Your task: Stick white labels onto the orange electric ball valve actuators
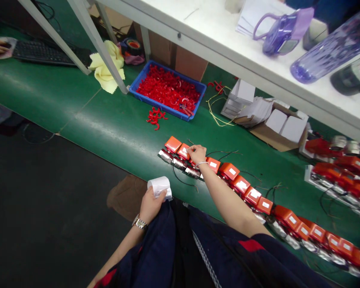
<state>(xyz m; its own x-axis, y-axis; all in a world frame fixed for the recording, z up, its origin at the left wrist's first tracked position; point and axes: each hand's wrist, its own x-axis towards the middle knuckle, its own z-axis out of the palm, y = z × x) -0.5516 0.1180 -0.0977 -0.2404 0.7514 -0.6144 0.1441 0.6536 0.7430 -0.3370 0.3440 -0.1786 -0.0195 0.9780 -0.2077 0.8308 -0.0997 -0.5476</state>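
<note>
**Factory-style assembly workshop**

A long green bench point(116, 128) crosses the frame; a row of orange-topped metal units point(264, 205) runs from centre to lower right; a blue tray point(160, 105) of small red parts point(167, 88) sits above centre; a metal-framed shelf point(216, 30) spans the upper right.

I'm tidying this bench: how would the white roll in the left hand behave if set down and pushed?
The white roll would probably roll if laid on its curved side. The strip at its lower edge looks thin, so likely floppy. It seems fairly light, since the left hand alone holds it.
</note>
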